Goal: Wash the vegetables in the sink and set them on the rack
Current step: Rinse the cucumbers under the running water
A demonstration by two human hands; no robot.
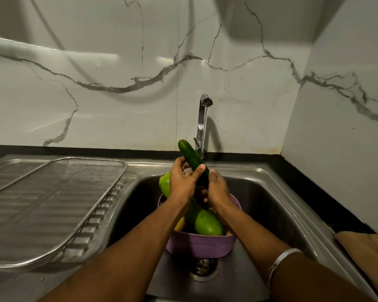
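Observation:
A dark green cucumber [189,154] is held tilted, tip up and to the left, under the running tap [204,118]. My left hand [183,182] grips its middle, thumb across the front. Just below, my right hand [217,189] holds its lower part. Beneath them a purple basket [201,245] stands in the steel sink [260,192], holding a long pale green gourd [206,223] and something yellow [180,223]. The mesh rack [52,203] lies on the drainboard at the left with nothing on it.
A marble-patterned wall rises behind the sink and at the right. The drain [203,267] shows in front of the basket. A brown board or cloth [369,258] lies on the black counter at the right edge.

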